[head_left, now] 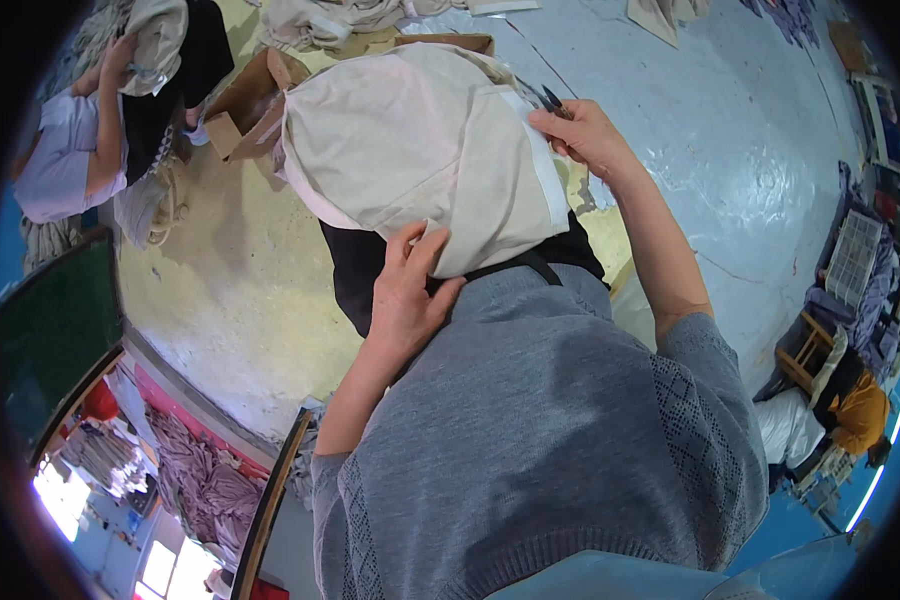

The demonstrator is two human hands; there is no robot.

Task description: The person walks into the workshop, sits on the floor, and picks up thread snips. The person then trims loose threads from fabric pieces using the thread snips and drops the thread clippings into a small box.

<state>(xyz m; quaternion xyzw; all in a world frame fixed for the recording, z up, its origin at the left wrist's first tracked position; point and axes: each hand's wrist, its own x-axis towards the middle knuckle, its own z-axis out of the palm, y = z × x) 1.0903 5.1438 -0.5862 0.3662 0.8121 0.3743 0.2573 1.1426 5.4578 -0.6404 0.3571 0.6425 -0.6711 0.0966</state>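
Left hand (407,300) pinches the lower edge of a smooth beige cloth garment (410,150); right hand (585,135) grips its white band and small dark snips (550,99)

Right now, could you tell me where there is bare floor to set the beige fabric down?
Bare patches: the blue-grey floor right of the right hand, and the yellowish floor between the cardboard box and the left hand. It is crowded along the top edge with the cloth pile, around the seated person, and by the chairs.
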